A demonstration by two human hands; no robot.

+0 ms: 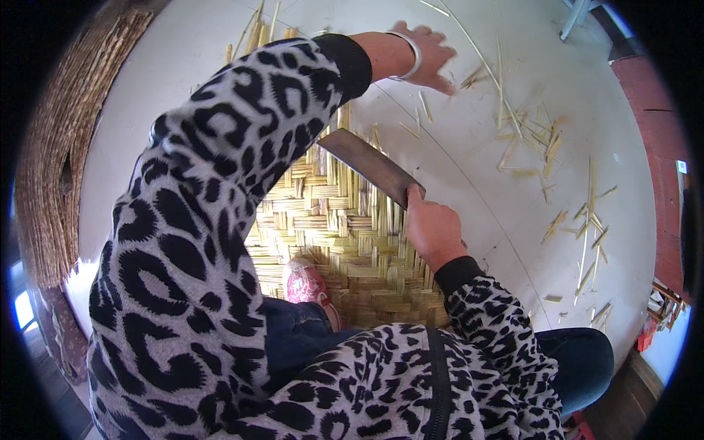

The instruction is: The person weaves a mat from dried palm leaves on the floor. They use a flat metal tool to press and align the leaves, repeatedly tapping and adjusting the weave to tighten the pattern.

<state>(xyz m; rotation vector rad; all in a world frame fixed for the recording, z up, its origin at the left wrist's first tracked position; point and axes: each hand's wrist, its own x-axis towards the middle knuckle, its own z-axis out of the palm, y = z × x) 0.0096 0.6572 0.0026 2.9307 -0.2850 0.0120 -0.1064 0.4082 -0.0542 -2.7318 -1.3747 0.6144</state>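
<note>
My right hand (434, 229) is closed around the handle of a cleaver (374, 167), whose wide dark blade points up and left over the edge of a woven bamboo mat (345, 242). Stretched far out across the mat, my left hand (429, 57) hovers above the pale floor with its fingers apart and nothing in them. A pale bangle (415, 57) circles that wrist. Loose strip ends (258, 33) stick out at the mat's far side. My left sleeve hides much of the mat's left part.
Bamboo scraps (546, 143) litter the pale floor (484, 213) to the right, with a long thin strip (477, 51) among them. A ridged brown stack (66, 147) stands along the left. My pink patterned shoe (304, 282) rests on the mat. A reddish panel (656, 154) is at the far right.
</note>
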